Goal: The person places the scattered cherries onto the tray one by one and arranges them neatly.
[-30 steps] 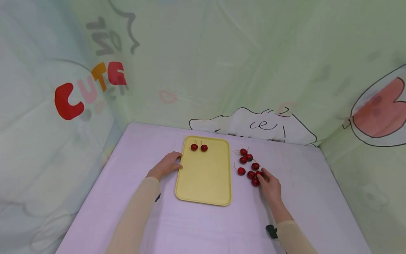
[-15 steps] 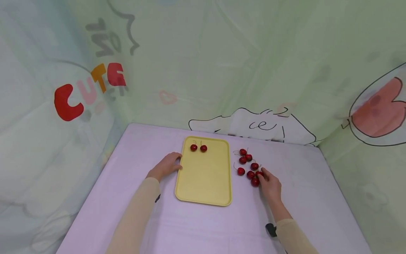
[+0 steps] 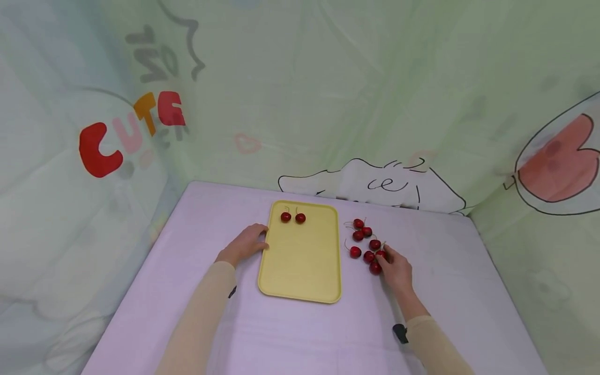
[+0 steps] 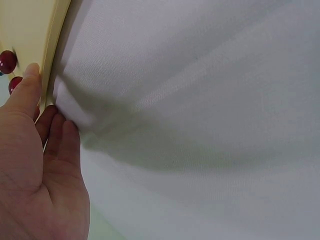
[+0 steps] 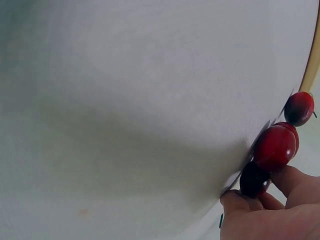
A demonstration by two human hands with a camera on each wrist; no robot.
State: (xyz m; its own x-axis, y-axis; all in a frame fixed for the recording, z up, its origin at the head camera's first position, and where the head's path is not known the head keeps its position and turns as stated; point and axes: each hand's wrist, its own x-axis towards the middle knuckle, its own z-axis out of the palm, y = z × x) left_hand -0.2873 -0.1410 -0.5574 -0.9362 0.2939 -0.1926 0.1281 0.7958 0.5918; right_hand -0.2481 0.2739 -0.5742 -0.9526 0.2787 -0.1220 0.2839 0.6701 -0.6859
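A yellow tray lies on the table, with two stemmed cherries near its far left corner. My left hand holds the tray's left edge; in the left wrist view the thumb lies over the rim and the fingers are against its outer side. Right of the tray is a loose cluster of several dark red cherries. At the cluster's near right side my right hand pinches one cherry between thumb and fingers. Other cherries sit right beside it, and the fingers partly hide it.
A pale lilac cloth covers the table. Printed fabric walls stand at the back and both sides. A dark device is on my right wrist.
My right hand shifts very slightly left at the cherries. The left hand stays on the tray edge, and the tray and its two cherries keep their places.
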